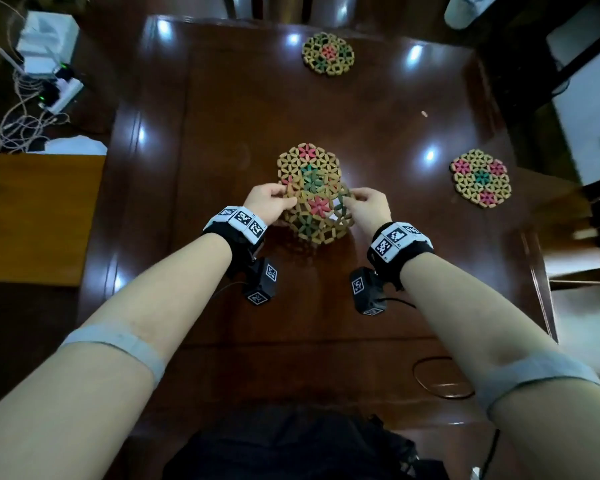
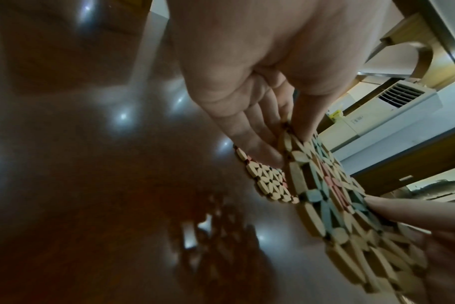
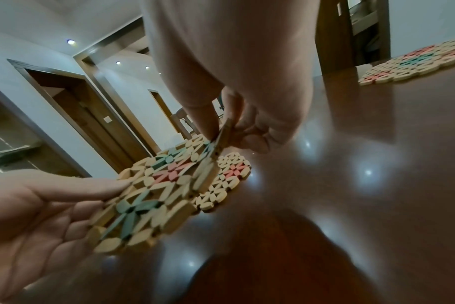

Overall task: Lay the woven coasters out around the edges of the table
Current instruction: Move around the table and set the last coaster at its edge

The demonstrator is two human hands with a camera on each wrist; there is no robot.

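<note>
Both hands over mid desk (image 1: 222,133), left hand (image 1: 267,202) and right hand (image 1: 369,207) each pinching an edge of a lifted coaster (image 1: 321,211), another coaster (image 1: 307,164) flat beneath, two coasters (image 1: 328,53) at far and right edges

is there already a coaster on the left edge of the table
No, the placed coasters lie at the far edge and the right edge of the table; the left side shows only bare wood.
</note>
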